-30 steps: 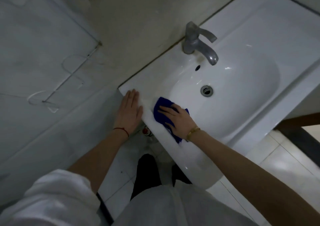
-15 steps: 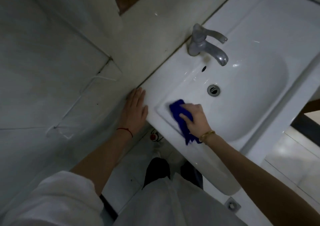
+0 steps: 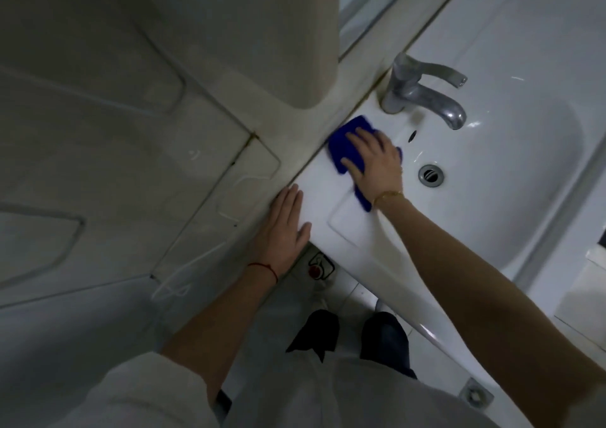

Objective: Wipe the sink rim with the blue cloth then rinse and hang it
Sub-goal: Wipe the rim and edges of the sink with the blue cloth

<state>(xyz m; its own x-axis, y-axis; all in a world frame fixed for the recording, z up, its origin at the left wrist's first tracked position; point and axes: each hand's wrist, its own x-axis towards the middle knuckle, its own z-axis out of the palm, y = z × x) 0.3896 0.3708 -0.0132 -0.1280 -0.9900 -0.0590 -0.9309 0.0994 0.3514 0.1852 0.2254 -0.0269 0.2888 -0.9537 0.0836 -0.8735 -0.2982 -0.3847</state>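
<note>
The wall (image 3: 114, 132) fills the left side, grey tiles with a pale fixture jutting out above. The white sink (image 3: 492, 198) runs along it from the top right down toward the person's legs, its basin shallow and glossy. Compared with half a second ago, the view has swung closer and further along the rim, so the tap (image 3: 423, 95) now sits high and near the wiping hand instead of well beyond it.

The right arm reaches across the front rim. The right hand (image 3: 377, 162) lies flat on the cloth (image 3: 341, 142), fingers spread and straight, pressing it down rather than pinching it. A moment ago that hand and cloth were on the side rim by the basin's near corner; now they have slid up to the back corner, where the rim meets the wall, just beside the tap's base. A tail of cloth trails out under the wrist, near a gold bracelet (image 3: 388, 195).

The left hand (image 3: 283, 231) is flat and relaxed on the sink's outer edge by the wall, holding nothing, as before. It wears a red thread (image 3: 264, 268).

The drain (image 3: 430, 174) shows in the basin just right of the wiping hand.
</note>
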